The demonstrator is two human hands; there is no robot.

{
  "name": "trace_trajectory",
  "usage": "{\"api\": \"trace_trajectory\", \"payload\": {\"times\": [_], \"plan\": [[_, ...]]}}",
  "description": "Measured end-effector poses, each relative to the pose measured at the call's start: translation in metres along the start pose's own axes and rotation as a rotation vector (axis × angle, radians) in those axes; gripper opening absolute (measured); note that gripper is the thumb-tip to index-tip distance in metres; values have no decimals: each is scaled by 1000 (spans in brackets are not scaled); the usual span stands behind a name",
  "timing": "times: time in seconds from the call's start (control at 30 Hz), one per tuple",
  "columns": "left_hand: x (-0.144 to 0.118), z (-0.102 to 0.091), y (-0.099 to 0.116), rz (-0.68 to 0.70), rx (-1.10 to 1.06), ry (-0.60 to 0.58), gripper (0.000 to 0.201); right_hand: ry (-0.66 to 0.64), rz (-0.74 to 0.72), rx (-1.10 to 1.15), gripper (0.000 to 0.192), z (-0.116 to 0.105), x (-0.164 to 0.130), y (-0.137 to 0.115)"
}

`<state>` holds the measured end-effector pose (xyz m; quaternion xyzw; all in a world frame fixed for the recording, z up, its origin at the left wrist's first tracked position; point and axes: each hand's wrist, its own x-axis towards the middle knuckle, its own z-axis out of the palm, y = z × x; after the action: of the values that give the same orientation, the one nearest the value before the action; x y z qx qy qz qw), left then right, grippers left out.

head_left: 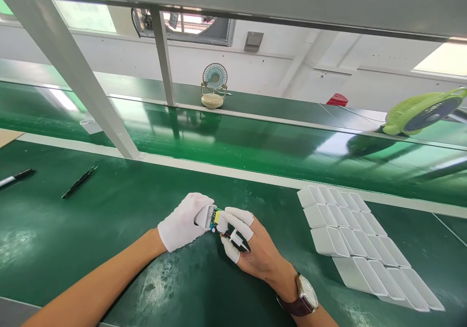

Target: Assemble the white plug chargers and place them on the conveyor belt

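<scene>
My left hand (185, 223), in a white glove, is closed around a small white plastic housing (204, 217). My right hand (251, 246), with white finger cots on several fingers, pinches a small green circuit board (213, 220) at the housing's open end. A yellow part (217, 217) stands up from the board. Whether the board's edge is inside the housing I cannot tell. Thin wires with a white connector (236, 238) run from the board under my right fingers. The far part of the board is hidden by those fingers.
Rows of open white plastic housings (343, 239) lie on the green bench (120, 210) at right. A black pen (79, 182) and a marker (16, 177) lie at left. A metal post (87, 83) rises behind the bench. Beyond are a small fan (214, 81) and a green fan (423, 113).
</scene>
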<state>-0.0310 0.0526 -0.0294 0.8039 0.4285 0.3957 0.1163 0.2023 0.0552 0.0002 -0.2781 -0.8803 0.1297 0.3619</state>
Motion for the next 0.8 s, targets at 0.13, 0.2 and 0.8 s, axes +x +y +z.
{"api": "trace_trajectory", "payload": {"times": [0.13, 0.2, 0.8], "plan": [[0, -1, 1, 28, -2, -20, 49, -25, 16, -6, 59, 0, 2, -1], [1, -1, 2, 29, -3, -24, 47, -25, 15, -6, 60, -1, 3, -2], [2, 0, 2, 49, 19, -15, 40, -67, 27, -49, 57, 1, 3, -4]]}}
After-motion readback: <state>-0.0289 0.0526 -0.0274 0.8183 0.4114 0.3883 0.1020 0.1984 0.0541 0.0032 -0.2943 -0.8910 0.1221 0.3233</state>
